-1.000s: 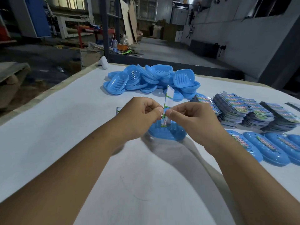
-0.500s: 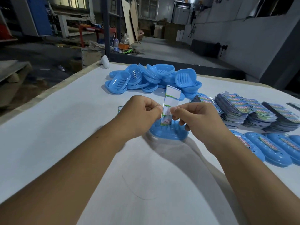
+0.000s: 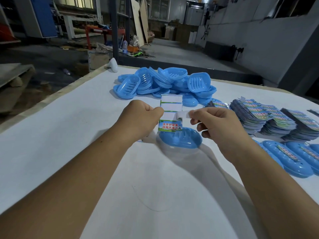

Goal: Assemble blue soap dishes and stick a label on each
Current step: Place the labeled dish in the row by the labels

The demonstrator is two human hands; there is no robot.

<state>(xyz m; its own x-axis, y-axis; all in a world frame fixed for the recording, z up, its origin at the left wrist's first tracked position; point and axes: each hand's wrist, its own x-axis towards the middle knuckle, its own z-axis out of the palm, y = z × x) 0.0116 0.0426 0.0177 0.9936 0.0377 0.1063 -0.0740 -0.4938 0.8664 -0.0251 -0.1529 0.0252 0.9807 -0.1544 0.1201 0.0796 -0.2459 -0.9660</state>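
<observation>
My left hand (image 3: 144,116) pinched the label sheet (image 3: 170,112) upright, my right hand (image 3: 215,123) pinched a peeled label (image 3: 183,115) beside it (the soap dish (image 3: 179,139) lay just below them on the table (image 3: 69,135)).

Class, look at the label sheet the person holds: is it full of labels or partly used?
Partly used. The label sheet shows blank white spaces above one printed label remaining.

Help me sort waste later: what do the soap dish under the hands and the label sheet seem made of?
Soap dish: looks like moulded blue plastic, smooth and slightly glossy, with slots. Label sheet: seemingly glossy paper backing, white where stickers are gone; it bends in the left hand.
</observation>
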